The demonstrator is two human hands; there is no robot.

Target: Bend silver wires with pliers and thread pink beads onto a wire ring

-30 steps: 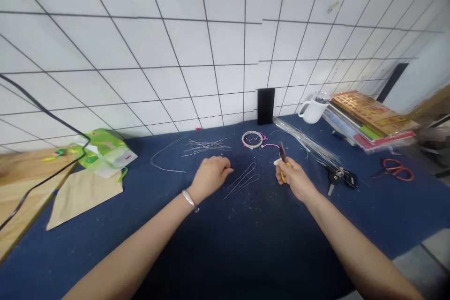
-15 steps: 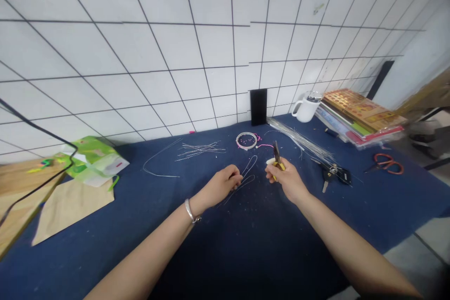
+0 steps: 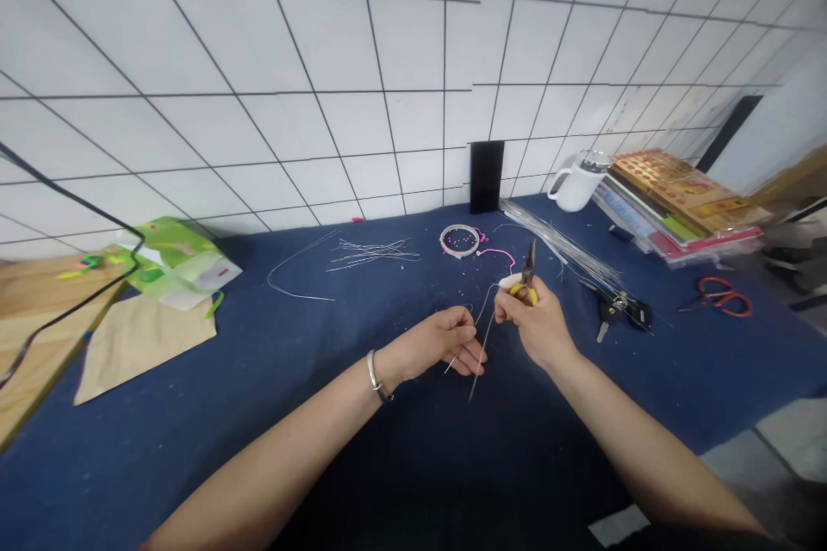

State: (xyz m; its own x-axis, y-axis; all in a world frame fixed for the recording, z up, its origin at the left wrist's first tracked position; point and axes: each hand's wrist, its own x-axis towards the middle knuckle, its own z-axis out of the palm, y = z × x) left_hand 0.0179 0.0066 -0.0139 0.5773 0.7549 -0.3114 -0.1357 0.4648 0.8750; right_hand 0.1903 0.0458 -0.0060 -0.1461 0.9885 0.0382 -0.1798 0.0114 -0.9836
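My left hand (image 3: 445, 344) pinches a thin silvery wire (image 3: 484, 336) between thumb and finger, its other fingers loosely spread below. The wire is bent, and its upper end reaches the fingertips of my right hand (image 3: 533, 314). In that right hand sit pliers with yellow handles (image 3: 528, 265), their dark jaws pointing up. A white covering (image 3: 510, 281) shows at one finger of the right hand. Just beyond the hands lies a round dish (image 3: 459, 241) with small pink beads, a pink cord (image 3: 497, 253) beside it.
Loose wires (image 3: 375, 252) lie left of the dish, a wire bundle (image 3: 562, 245) to its right. Farther right are a white mug (image 3: 572, 187), books (image 3: 685, 198), keys (image 3: 604, 318) and red-handled scissors (image 3: 724, 297). A green bag (image 3: 174, 263) is at left.
The view has shifted. My left hand has moved right, closer to my right hand, and its lower fingers have opened. The wire now stretches between both hands.
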